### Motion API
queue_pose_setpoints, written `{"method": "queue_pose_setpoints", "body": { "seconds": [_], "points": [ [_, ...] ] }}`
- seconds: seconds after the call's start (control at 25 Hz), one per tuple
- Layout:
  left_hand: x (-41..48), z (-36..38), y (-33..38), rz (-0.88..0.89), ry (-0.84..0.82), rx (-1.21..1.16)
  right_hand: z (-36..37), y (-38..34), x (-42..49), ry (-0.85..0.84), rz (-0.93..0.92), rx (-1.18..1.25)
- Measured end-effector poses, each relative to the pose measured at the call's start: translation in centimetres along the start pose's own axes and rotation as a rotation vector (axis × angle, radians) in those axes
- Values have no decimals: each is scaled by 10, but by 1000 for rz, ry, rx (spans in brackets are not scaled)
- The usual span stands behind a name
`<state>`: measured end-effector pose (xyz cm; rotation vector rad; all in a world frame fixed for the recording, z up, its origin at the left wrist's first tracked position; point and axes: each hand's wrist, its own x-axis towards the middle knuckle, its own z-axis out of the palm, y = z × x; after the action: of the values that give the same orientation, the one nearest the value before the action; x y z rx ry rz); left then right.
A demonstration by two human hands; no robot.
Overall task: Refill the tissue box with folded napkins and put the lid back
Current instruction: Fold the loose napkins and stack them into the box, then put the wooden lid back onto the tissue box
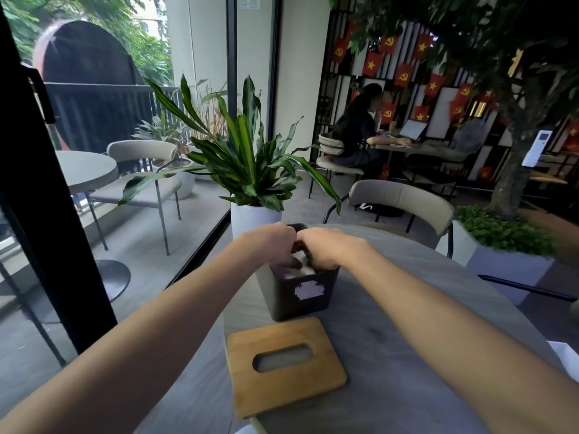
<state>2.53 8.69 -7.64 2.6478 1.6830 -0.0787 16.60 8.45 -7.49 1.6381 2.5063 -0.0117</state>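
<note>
A black tissue box (pixel 300 292) stands open on the grey round table (pixel 391 324). Both of my hands are at its top opening. My left hand (pixel 269 245) and my right hand (pixel 329 247) meet knuckle to knuckle, and their fingers curl down into the box around white folded napkins (pixel 302 266). Only a small patch of the napkins shows between the fingers; the fingertips are in shadow. The wooden lid (pixel 285 364), with an oval slot, lies flat on the table just in front of the box.
A potted plant in a white pot (pixel 253 219) stands right behind the box. A grey chair (pixel 401 198) sits across the table. A white object (pixel 567 358) pokes in at the right table edge. A person sits at a far table (pixel 357 136).
</note>
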Motion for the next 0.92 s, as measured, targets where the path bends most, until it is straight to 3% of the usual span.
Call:
{"method": "queue_pose_setpoints", "body": {
  "seconds": [0.28, 0.52, 0.92],
  "points": [
    [-57, -22, -5, 115, 411, -245, -31, 2, -33, 184, -78, 60],
    [-116, 1, 28, 211, 379, -273, -10, -8, -82, 111, -141, 169],
    [-108, 33, 25, 214, 319, -236, 21, -31, -77, 379, 24, 198]
  ]
}}
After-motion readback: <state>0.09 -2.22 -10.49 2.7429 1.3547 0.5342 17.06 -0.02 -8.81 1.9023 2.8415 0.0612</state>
